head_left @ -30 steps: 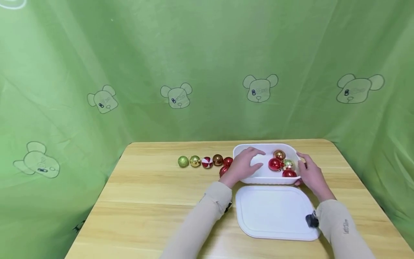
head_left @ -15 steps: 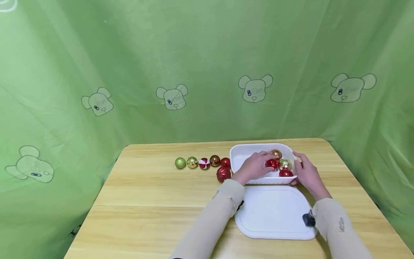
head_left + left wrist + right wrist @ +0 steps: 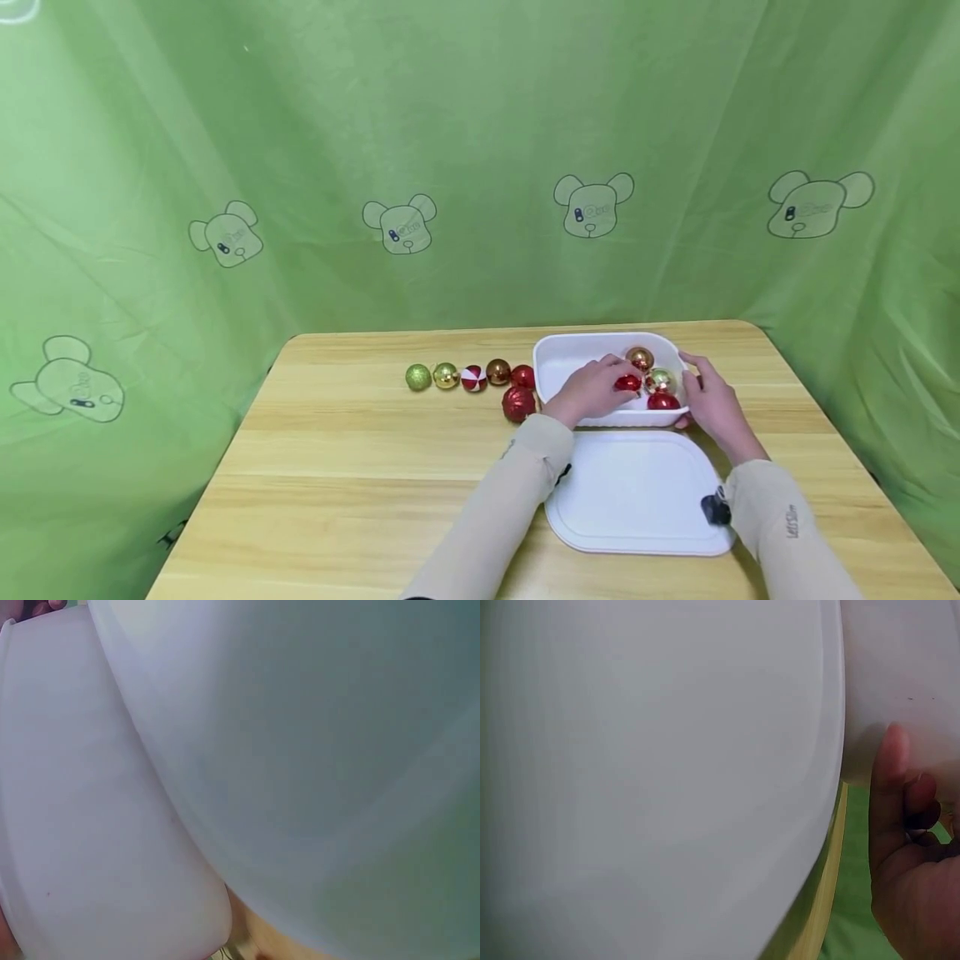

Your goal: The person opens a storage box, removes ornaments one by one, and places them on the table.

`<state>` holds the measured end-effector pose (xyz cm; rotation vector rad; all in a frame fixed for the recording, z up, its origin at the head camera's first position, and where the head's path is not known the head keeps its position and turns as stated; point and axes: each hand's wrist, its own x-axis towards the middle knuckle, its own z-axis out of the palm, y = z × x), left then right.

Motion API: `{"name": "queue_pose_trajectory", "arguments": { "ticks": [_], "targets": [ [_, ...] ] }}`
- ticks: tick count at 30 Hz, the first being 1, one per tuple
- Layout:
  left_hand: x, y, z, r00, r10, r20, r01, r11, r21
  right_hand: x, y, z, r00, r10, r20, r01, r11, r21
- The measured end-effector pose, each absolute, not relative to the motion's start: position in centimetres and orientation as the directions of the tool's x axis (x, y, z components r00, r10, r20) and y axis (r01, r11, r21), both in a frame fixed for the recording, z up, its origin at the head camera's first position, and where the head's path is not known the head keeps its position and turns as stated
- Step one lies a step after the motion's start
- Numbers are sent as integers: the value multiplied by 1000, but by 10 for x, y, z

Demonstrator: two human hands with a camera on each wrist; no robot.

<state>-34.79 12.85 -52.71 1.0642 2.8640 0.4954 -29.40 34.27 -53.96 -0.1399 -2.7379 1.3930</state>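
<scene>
Inside the white plastic box (image 3: 573,337), my left hand (image 3: 595,390) grips a shiny red Christmas ball (image 3: 627,383). Around it in the box's right end lie a copper ball (image 3: 640,358), a pale gold-green ball (image 3: 660,381) and another red ball (image 3: 663,401). My right hand (image 3: 717,410) holds the box by its right end, some fingers at the rim. In the right wrist view its thumb (image 3: 892,754) presses the outer side wall. The white lid (image 3: 633,492) lies flat in front of the box and fills most of both wrist views.
Left of the box stands a row of balls: glittery green (image 3: 417,377), gold (image 3: 446,376), red-and-white (image 3: 473,378), brown (image 3: 498,372) and red (image 3: 522,377). A larger ridged red ball (image 3: 518,404) sits before its right end. Green curtain (image 3: 480,275) rises behind the wooden table (image 3: 337,467).
My left hand has moved right inside the box and taken hold of the red ball, shifting it slightly left. The right hand stays at the box's end. The head view has shifted a little.
</scene>
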Motion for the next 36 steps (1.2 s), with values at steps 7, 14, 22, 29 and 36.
{"name": "queue_pose_trajectory", "arguments": {
  "ticks": [7,14,22,29,36],
  "targets": [
    [-349,127,-529,-765,639,83,624,701,345,-294,343,-541,-994,110,23,46,584,-811],
    [-347,126,-525,-765,637,95,623,694,361,-294,344,-541,-994,110,13,53,576,-816],
    [-346,124,-521,-750,659,58,632,688,357,-295,341,-540,-994,108,-5,66,566,-821],
    [-348,120,-519,-741,664,103,647,664,375,-296,340,-542,-994,107,-21,78,564,-822],
    [-346,113,-507,-719,670,185,671,600,436,-297,339,-540,-995,96,-33,82,560,-825]
  ]
}}
